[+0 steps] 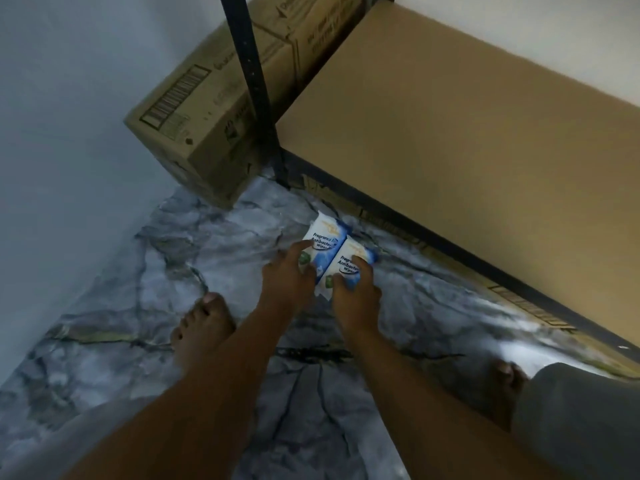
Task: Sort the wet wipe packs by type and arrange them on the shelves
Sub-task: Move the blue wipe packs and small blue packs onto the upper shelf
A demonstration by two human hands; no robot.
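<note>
– Down by the floor (138,271), in front of the shelf (450,133), how are the arms placed?
– Both reach forward and down, bare forearms nearly side by side. The left hand (287,282) grips the near end of the left pack (323,242), thumb lying across its printed face. The right hand (356,292) holds the right pack (349,263) the same way, thumb on top and fingers curled round the end.
– So both hands are full?
– Yes, one wet wipe pack in each. They are white and blue, and the print reads antibacterial wipes on both.
– Where do the packs sit?
– Side by side, long edges touching, pointing away from the person toward the shelf's front edge and stopping just short of it. I cannot tell whether they rest on the marbled floor or are held above it.
– Any containers?
– A cardboard box (194,126) stands on the floor left of the shelf, behind its dark metal post (256,81), by the pale wall. It has a barcode on top, and its flaps are closed, so its contents are hidden. A second box (311,26) stands behind it, also closed.
– Anything else?
– A bare left foot (202,323) stands beside the left forearm. The right foot (507,375) shows near the shelf, next to a grey trouser leg.
</note>
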